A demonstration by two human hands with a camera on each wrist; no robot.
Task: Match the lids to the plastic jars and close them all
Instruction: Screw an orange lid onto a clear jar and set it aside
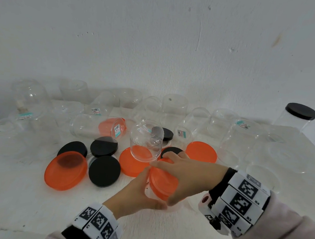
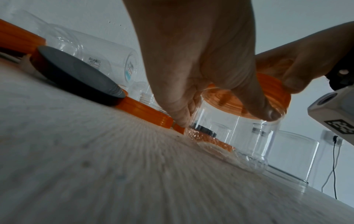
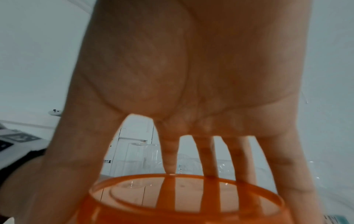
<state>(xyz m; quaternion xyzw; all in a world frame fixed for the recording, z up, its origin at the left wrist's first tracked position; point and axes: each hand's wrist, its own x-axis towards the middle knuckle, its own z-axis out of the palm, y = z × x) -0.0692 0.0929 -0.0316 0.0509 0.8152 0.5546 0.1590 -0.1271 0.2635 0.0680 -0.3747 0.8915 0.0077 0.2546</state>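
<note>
Near the table's front edge my left hand (image 1: 139, 191) grips a small clear jar (image 2: 235, 136) by its side, fingers and thumb curled round the wall just under the rim. My right hand (image 1: 184, 174) comes down from above and grips a translucent orange lid (image 1: 162, 182) sitting on that jar's mouth, thumb on the near edge and fingers spread over the far edge. In the right wrist view the orange lid (image 3: 184, 195) lies under my palm (image 3: 201, 75). In the head view the hands hide most of the jar.
Loose orange lids (image 1: 65, 170) (image 1: 202, 151) and black lids (image 1: 104, 171) (image 1: 103, 146) lie on the white table (image 1: 27, 203). An upturned jar (image 1: 146, 139) stands on another orange lid (image 1: 126, 163). Several clear jars line the back; one black-lidded jar (image 1: 299, 114) stands far right.
</note>
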